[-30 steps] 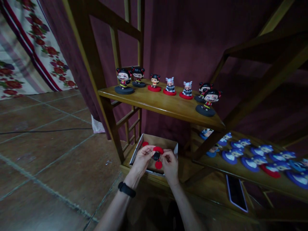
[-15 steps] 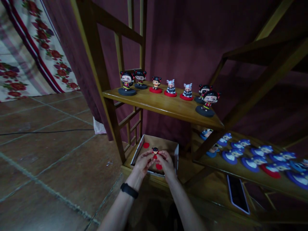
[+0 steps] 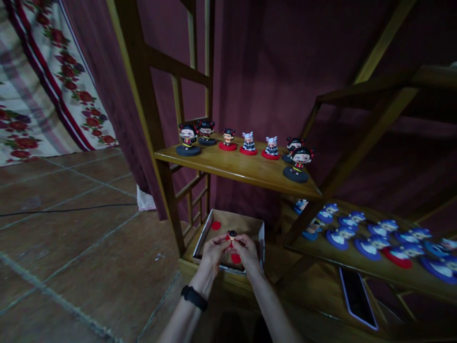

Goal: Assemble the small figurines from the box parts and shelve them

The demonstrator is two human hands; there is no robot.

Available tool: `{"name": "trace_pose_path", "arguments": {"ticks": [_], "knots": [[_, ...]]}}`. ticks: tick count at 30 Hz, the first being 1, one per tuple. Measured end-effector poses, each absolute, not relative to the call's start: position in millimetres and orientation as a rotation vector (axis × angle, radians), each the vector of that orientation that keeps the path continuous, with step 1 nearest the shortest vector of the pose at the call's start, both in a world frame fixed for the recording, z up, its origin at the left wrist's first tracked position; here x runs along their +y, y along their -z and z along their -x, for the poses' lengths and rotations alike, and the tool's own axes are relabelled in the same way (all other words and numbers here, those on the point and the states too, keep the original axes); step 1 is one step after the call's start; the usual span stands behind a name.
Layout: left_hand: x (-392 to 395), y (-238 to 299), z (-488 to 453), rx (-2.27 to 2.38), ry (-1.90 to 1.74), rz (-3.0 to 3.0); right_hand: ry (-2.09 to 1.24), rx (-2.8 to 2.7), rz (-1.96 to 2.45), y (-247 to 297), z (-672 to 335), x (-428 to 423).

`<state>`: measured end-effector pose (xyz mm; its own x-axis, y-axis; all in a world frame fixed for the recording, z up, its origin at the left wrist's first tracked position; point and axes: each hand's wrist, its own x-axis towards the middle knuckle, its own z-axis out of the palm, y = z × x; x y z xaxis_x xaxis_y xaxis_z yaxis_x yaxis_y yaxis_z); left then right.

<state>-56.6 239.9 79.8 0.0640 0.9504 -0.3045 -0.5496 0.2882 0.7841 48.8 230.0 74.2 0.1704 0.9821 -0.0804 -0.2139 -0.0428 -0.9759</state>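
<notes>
Between my two hands is a small figurine [image 3: 232, 235] with black hair in two buns and a red lower part. My left hand [image 3: 215, 250] pinches it from the left. The fingers of my right hand [image 3: 246, 250] close on its other side. Both hands are over a shallow cardboard box [image 3: 263, 238] with white outer walls. Inside the box, one red disc [image 3: 216, 225] lies near the back left corner and another red disc [image 3: 236, 258] shows just below the figurine. My fingers hide the figurine's lower edges.
Above the box, a wooden shelf [image 3: 232, 166] carries several figurines on red or dark round bases. A lower shelf to the right holds several blue-and-white figurines [image 3: 341, 236]. Nearer me lies a phone [image 3: 358, 297]. A wooden post [image 3: 143, 95] rises left of the box.
The whole scene sits slightly lower in the picture, as my view has tilted up a little. Both hands keep their hold on the figurine above the box.
</notes>
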Motion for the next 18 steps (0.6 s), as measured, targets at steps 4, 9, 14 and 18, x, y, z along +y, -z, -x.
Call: {"name": "trace_pose_path", "arguments": {"ticks": [4, 9, 14, 18], "knots": [[240.4, -74.5, 56.3, 0.954, -1.207, -0.552, -1.233, -0.877, 1.179, -71.0, -48.9, 230.8], [246.5, -72.5, 58.0, 0.994, -1.192, -0.577, -1.207, -0.931, 1.134, -68.9, -49.8, 231.2], [249.5, -71.4, 60.9, 1.058, -1.232, -0.624, -1.178, -0.887, 1.135, -67.6, -48.4, 231.7], [248.3, -72.6, 60.1, 1.036, -1.25, -0.683, -1.2, -0.881, 1.11, -66.6, -47.8, 232.7]]}}
